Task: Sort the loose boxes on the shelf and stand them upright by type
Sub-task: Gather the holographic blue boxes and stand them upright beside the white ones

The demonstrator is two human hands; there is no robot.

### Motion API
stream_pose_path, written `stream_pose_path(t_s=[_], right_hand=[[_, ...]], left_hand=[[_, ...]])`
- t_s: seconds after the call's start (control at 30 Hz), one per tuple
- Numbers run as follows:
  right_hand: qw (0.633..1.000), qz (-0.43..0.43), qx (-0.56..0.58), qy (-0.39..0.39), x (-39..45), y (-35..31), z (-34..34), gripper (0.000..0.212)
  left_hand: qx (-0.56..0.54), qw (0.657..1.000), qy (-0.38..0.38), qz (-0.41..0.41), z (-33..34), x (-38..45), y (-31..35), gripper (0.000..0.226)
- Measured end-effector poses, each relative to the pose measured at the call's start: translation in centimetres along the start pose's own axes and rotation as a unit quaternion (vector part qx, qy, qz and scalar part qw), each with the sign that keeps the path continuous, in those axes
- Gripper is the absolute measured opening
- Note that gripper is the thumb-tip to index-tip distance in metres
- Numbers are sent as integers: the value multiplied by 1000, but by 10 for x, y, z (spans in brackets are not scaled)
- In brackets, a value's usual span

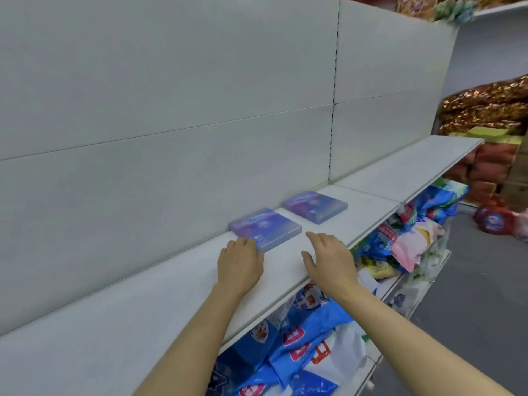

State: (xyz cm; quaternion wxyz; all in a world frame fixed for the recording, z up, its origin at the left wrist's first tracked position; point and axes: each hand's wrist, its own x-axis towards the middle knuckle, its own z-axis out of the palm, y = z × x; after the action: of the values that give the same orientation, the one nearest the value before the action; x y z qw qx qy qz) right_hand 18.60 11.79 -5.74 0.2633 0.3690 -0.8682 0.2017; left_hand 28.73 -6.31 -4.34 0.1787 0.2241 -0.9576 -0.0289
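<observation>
Shelf, two flat boxes.

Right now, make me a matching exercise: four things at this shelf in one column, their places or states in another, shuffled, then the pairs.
1. near box
2. far box
3. left hand
4. right hand

A. open above the shelf's front edge, touching no box
B. lies flat, untouched
C. lies flat, fingers at its near corner
D. fingertips on a box corner

Pairs: 1-C, 2-B, 3-D, 4-A
</observation>
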Motion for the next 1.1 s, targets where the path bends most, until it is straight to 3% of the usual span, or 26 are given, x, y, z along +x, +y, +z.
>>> stream_pose_path(t_s=[0.17, 0.27, 0.37, 0.5, 0.6, 0.7, 0.77, 0.83, 0.93, 1.1], right_hand=[[994, 4, 40, -99, 58, 13, 38, 36], [981, 27, 106, -160, 87, 17, 64, 42], [964, 57, 135, -221, 102, 15, 84, 47], [956, 62, 176, -225, 110, 22, 94, 49], [933, 50, 253, -249, 112, 31, 89, 57], [919, 50, 294, -256, 126, 53, 83, 72], [958, 73, 175, -216, 149, 85, 90, 83], [962, 129, 50, -235, 174, 120, 97, 109], [926, 189, -6, -326, 199, 147, 94, 142], [883, 190, 35, -428, 224, 162, 97, 161]], left_hand=[[-52, 986, -59, -150, 21, 45, 2, 53], [-142, 951, -93, -259, 31, 70, 4, 62], [-318, 883, -85, -334, 42, 91, 11, 74], [-455, 779, 34, -430, 49, 115, 20, 84], [-516, 721, 93, -454, 48, 117, 24, 57], [-534, 724, 155, -407, 40, 106, 38, 36], [-530, 739, 211, -358, 32, 97, 46, 32], [-522, 750, 249, -321, 25, 90, 50, 38], [-528, 744, 275, -302, 18, 77, 49, 45], [-538, 715, 301, -330, 12, 61, 54, 53]])
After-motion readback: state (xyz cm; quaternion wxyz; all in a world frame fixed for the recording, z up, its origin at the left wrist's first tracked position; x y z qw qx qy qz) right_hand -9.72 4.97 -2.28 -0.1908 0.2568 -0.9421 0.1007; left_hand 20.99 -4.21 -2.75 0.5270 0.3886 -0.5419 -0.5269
